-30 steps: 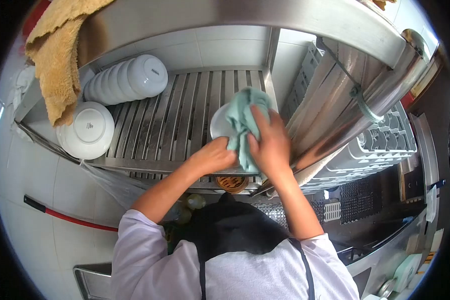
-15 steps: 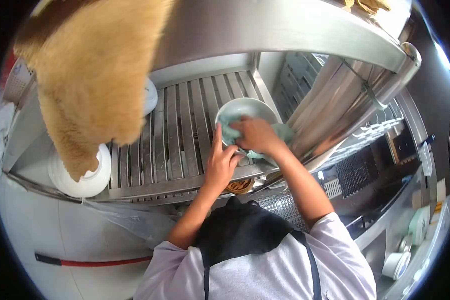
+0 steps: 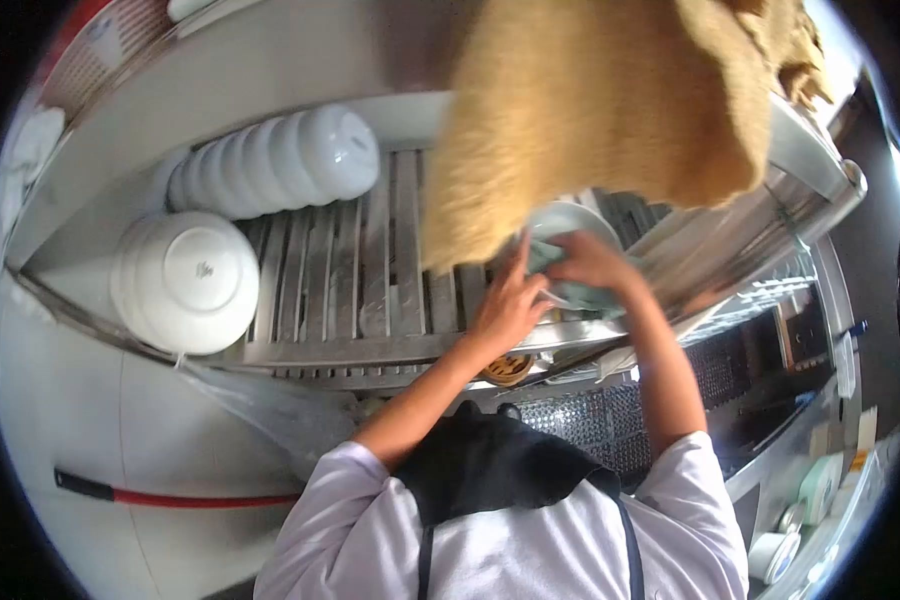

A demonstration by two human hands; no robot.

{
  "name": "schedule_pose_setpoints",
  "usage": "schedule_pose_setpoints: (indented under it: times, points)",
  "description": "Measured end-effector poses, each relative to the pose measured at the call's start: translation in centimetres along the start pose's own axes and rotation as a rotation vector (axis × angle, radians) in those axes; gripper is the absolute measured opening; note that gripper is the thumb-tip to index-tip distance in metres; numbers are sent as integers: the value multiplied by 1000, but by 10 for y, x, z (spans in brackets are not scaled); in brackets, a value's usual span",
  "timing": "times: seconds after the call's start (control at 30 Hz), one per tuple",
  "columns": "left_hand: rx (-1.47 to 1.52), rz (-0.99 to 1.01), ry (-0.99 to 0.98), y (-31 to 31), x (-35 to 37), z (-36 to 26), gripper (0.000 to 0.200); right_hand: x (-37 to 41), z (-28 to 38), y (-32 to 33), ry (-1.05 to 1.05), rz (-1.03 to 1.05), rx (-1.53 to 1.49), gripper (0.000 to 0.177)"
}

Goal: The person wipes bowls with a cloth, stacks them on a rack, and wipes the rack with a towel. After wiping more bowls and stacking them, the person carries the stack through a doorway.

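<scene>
A white bowl (image 3: 574,216) is tilted toward me over the right part of the slatted metal shelf. My left hand (image 3: 513,303) grips the bowl's near left edge, its fingers partly behind a hanging towel. Inside the bowl, my right hand (image 3: 592,263) presses a pale green cloth (image 3: 542,257) against the wall, fingers bunched on it. Part of that cloth spills over the near rim. The brown towel (image 3: 600,110) hangs close to the camera and covers the bowl's far left side.
Along the back left of the slatted shelf (image 3: 374,290) lies a row of nested white bowls (image 3: 315,160). Upturned white bowls (image 3: 195,285) sit at the front left corner. A steel post (image 3: 730,265) stands right of my hands. A red-handled pole (image 3: 200,498) lies on the floor.
The view has swung left, so the towel appears farther right and the bowls on the left show more fully. My right hand has shifted slightly within the bowl, still on the cloth.
</scene>
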State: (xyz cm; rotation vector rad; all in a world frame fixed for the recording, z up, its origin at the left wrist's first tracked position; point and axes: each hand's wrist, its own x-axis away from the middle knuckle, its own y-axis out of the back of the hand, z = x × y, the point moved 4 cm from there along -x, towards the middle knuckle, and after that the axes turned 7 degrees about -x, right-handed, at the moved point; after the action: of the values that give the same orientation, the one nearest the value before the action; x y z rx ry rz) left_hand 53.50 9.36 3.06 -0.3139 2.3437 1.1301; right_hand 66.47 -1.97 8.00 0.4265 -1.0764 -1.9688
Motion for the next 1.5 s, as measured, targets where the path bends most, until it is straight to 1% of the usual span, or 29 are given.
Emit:
schedule_pose_setpoints:
  times: [0.03, 0.07, 0.13, 0.23, 0.3, 0.33, 0.37, 0.4, 0.43, 0.47, 0.5, 0.53, 0.57, 0.67, 0.77, 0.8, 0.83, 0.9, 1.0, 1.1, 1.2, 1.27, 1.3, 1.33, 1.37, 1.4, 1.43, 1.47, 1.5]
  points:
    - [-3, -34, -13, 4, 1, -1, 36, 9, 8, 12, -72, -1, 149, 46]
    - [-51, -51, 30, 15, 4, 1, 40, 18, 16, 23, -145, -13, 301, 50]
    - [-146, -83, 96, 40, -1, -3, 48, 44, 38, 48, -50, -507, 350, 50]
    - [-331, -270, 282, 107, -9, 27, 52, 80, 62, 58, 65, -891, -70, 52]
    - [-445, -454, 334, 156, -17, 76, 49, 109, 69, 37, 72, -858, -332, 51]
    - [-584, -531, 310, 188, -25, 94, 48, 125, 70, 24, 76, -842, -463, 51]
    - [-730, -586, 272, 217, -36, 113, 48, 135, 62, 4, 109, -830, -508, 49]
    - [-855, -600, 248, 241, -49, 132, 47, 144, 80, -8, 110, -768, -635, 45]
    - [-953, -591, 232, 261, -64, 150, 47, 153, 82, -25, 59, -710, -728, 43]
    - [-1016, -545, 254, 277, -78, 173, 48, 161, 72, -51, 37, -664, -903, 42]
    - [-977, -432, 309, 285, -91, 191, 49, 169, 64, -73, -8, -635, -933, 42]
    - [-936, -323, 367, 290, -103, 210, 50, 176, 68, -80, -25, -542, -865, 42]
    - [-884, -223, 427, 291, -114, 225, 50, 181, 63, -90, 15, -517, -758, 41]
    - [-749, -80, 560, 282, -135, 249, 53, 193, 61, -104, -68, -516, -789, 42]
    - [-636, -66, 626, 269, -144, 254, 55, 197, 47, -114, -109, -618, -861, 43]
    - [-594, -79, 642, 264, -142, 254, 56, 199, 50, -108, -117, -633, -766, 44]
    - [-545, -88, 658, 257, -144, 254, 57, 197, 52, -105, -107, -633, -808, 44]
    - [-491, -106, 687, 253, -135, 252, 58, 195, 53, -99, -51, -636, -743, 45]
    - [-379, -132, 724, 246, -136, 247, 61, 187, 52, -97, 23, -648, -730, 46]
    - [-211, -181, 756, 239, -136, 240, 64, 176, 59, -90, 73, -603, -788, 46]
    - [85, -302, 744, 226, -124, 213, 66, 162, 71, -79, 114, -583, -833, 48]
    - [306, -386, 678, 220, -107, 193, 69, 149, 78, -76, 164, -676, -845, 51]
    - [422, -483, 635, 211, -98, 205, 69, 140, 80, -76, 190, -725, -849, 52]
    - [538, -577, 592, 208, -88, 205, 69, 128, 79, -80, 217, -774, -791, 57]
    - [786, -605, 589, 202, -77, 207, 67, 114, 81, -83, 308, -884, -696, 58]
    - [1037, -631, 581, 195, -67, 199, 65, 103, 108, -56, 325, -849, -565, 55]
    - [1138, -642, 573, 188, -55, 167, 62, 85, 114, -56, 417, -864, -459, 50]
    - [1238, -654, 567, 181, -44, 135, 60, 67, 120, -64, 552, -963, -304, 50]
    - [1282, -576, 544, 175, -31, 107, 58, 50, 139, -57, 515, -758, -271, 57]
